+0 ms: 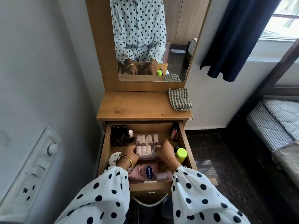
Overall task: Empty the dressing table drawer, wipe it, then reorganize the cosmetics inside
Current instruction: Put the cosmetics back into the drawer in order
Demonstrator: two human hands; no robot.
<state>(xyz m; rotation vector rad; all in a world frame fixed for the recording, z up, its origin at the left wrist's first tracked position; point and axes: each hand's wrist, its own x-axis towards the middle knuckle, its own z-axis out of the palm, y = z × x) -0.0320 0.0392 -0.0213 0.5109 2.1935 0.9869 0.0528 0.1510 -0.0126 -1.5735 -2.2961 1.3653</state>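
The drawer (146, 185) stands pulled out under the worktop (137, 107), and everything can be placed against it. At its near edge lie a pink Vaseline bottle (144, 172) and a small pink bottle (163, 175). In its middle, the left hand (130, 151) and the right hand (165, 150) curl their fingers around the two sides of a clear tray of small pink tubes (146, 145), grasping it between them. At the drawer's left sits a round white jar (114, 158), at its right a lime-capped container (181, 154). In its far left corner stand dark bottles (119, 136), in its far right a dark bottle with pink (174, 132). Beyond the drawer, a checked cloth (179, 99) rests on the worktop. Judging by the tidy grouping and the bare worktop, reorganizing seems nearly done, though emptying having barely begun cannot be ruled out.
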